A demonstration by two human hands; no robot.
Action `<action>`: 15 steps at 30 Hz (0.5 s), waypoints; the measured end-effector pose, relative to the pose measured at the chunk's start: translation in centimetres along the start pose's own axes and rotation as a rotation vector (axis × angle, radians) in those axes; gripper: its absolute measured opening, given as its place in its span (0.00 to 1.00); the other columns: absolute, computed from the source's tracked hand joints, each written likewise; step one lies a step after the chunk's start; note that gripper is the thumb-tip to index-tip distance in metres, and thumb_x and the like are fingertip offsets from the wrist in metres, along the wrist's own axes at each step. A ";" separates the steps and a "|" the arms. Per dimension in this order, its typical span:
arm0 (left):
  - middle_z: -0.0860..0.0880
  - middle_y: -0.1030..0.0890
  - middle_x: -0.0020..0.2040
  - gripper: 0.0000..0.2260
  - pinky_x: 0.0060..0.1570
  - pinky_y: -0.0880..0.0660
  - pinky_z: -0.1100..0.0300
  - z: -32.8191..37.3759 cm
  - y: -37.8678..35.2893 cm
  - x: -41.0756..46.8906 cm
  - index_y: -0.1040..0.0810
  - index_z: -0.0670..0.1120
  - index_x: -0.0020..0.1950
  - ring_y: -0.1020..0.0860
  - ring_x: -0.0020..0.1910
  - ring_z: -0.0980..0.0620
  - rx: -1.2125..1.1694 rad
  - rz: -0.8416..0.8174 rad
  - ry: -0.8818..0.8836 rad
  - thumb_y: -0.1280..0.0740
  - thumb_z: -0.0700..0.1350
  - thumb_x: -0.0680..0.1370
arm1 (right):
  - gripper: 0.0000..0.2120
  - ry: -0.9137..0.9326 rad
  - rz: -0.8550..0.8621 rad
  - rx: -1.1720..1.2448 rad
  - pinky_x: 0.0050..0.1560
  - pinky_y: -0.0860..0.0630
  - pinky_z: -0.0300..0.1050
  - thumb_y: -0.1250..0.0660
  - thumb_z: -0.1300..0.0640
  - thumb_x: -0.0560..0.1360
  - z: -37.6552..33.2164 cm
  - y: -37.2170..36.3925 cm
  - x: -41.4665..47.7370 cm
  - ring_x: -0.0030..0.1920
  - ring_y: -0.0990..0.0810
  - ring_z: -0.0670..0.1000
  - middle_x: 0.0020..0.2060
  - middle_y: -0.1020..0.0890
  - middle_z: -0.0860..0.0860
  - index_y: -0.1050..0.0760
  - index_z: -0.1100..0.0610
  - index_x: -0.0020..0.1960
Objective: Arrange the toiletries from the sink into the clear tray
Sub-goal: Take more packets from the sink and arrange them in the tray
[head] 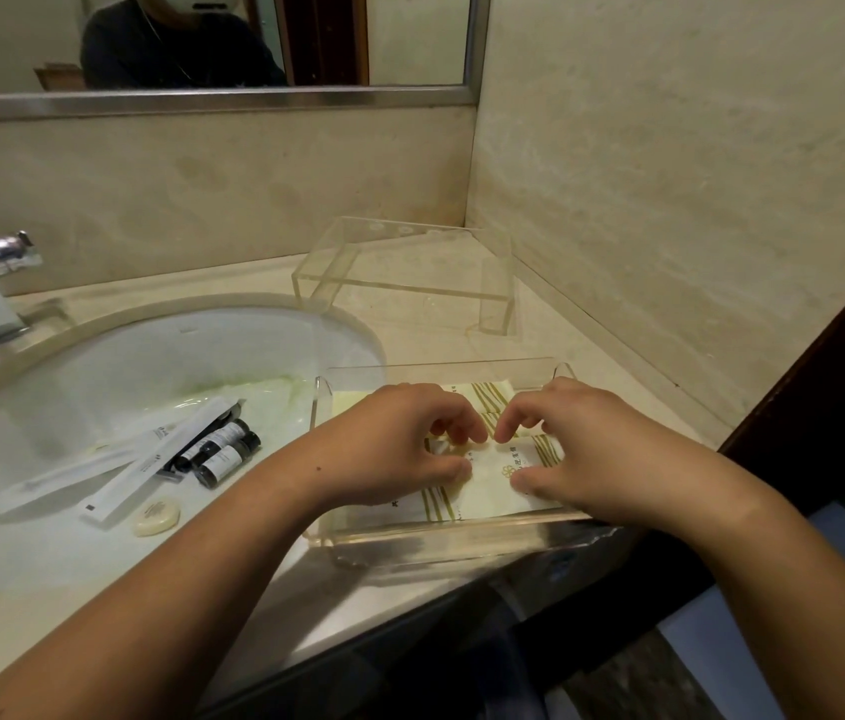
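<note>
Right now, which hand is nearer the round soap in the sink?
Left. The left hand is in the clear tray, on the side next to the sink, right of the soap. The right hand is further right in the tray.

The sachets (488,491) are pale yellow-white with olive stripes; the bottles (223,452) are dark, the soap (156,517) cream, the sink (98,366) white.
</note>
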State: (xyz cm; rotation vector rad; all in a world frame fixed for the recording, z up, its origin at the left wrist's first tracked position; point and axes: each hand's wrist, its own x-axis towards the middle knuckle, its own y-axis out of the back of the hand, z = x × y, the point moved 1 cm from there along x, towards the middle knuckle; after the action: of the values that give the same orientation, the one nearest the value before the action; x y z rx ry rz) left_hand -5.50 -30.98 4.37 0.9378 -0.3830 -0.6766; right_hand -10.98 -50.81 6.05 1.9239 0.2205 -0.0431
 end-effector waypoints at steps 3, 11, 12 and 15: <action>0.58 0.19 0.53 0.13 0.55 0.23 0.59 -0.1 0.0 -0.1 0.19 0.57 0.61 0.23 0.53 0.60 -0.003 0.004 0.000 0.27 0.52 0.77 | 0.15 -0.009 0.005 -0.009 0.55 0.32 0.39 0.26 0.47 0.72 0.0 -0.1 0.1 0.58 0.27 0.45 0.56 0.28 0.42 0.25 0.38 0.56; 0.60 0.21 0.56 0.14 0.56 0.24 0.63 -0.4 0.0 -0.3 0.20 0.58 0.63 0.23 0.55 0.61 0.004 -0.002 0.003 0.27 0.52 0.77 | 0.15 0.001 -0.003 -0.009 0.54 0.35 0.38 0.26 0.47 0.73 -0.2 -0.1 0.1 0.57 0.28 0.42 0.57 0.28 0.41 0.25 0.38 0.57; 0.59 0.21 0.57 0.15 0.56 0.24 0.64 -0.3 0.1 -0.3 0.20 0.58 0.63 0.24 0.55 0.61 0.002 -0.004 0.003 0.27 0.52 0.77 | 0.15 0.003 -0.003 -0.010 0.55 0.35 0.38 0.26 0.47 0.73 -0.2 -0.1 0.1 0.57 0.29 0.42 0.57 0.28 0.41 0.25 0.38 0.57; 0.59 0.22 0.57 0.14 0.54 0.25 0.66 -0.4 0.1 -0.3 0.21 0.58 0.63 0.23 0.55 0.61 -0.001 0.003 -0.004 0.28 0.52 0.77 | 0.15 0.003 -0.006 -0.008 0.55 0.34 0.38 0.26 0.46 0.72 -0.2 0.0 0.1 0.58 0.28 0.42 0.56 0.28 0.41 0.25 0.38 0.56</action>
State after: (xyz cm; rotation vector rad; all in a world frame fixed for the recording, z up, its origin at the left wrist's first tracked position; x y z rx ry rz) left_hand -5.48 -30.45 4.20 0.9349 -0.3882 -0.6757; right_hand -10.92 -50.62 6.10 1.9155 0.2286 -0.0430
